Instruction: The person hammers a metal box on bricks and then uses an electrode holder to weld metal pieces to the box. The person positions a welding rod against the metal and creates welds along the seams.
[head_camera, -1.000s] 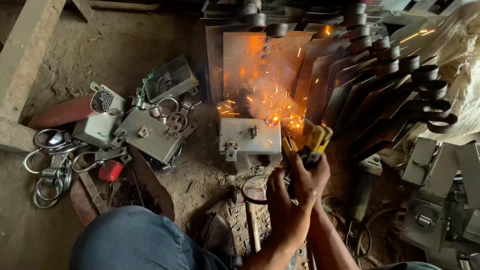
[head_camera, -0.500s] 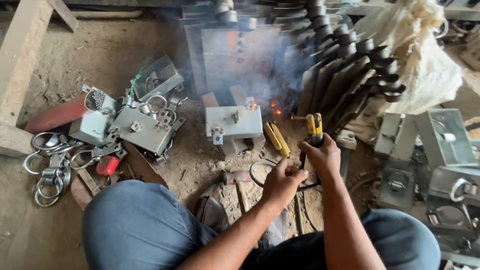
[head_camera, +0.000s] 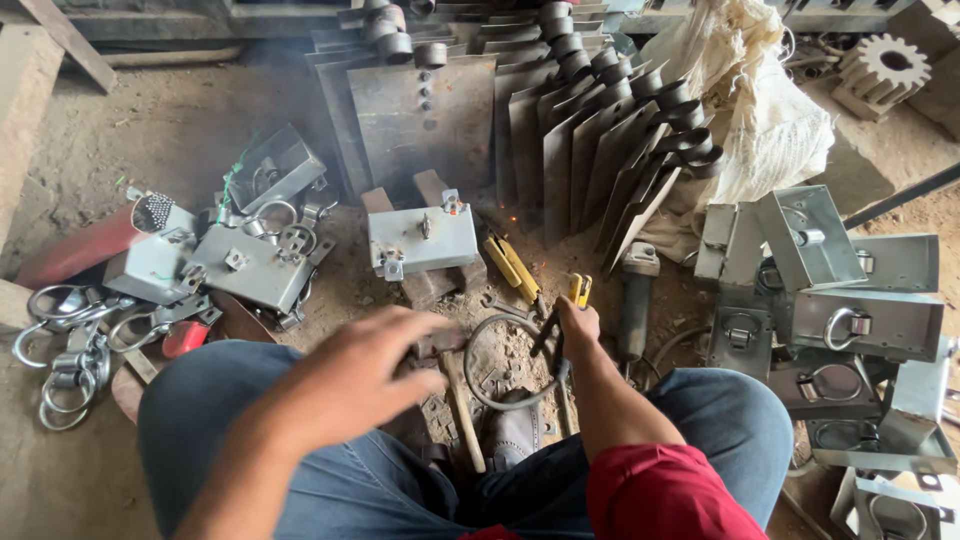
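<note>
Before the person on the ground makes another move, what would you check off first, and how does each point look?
1. Right hand has a firm grip on the yellow-handled welding holder: ok.
2. Left hand free: ok, open and blurred, holding nothing.
3. Grey metal box rests steady on the wooden blocks: ok.
4. Sparks gone: not ok, a few glowing specks by the box's right edge.
5. Cable clear of legs: not ok, it loops between the knees.
6. Hammer within reach: ok.
</note>
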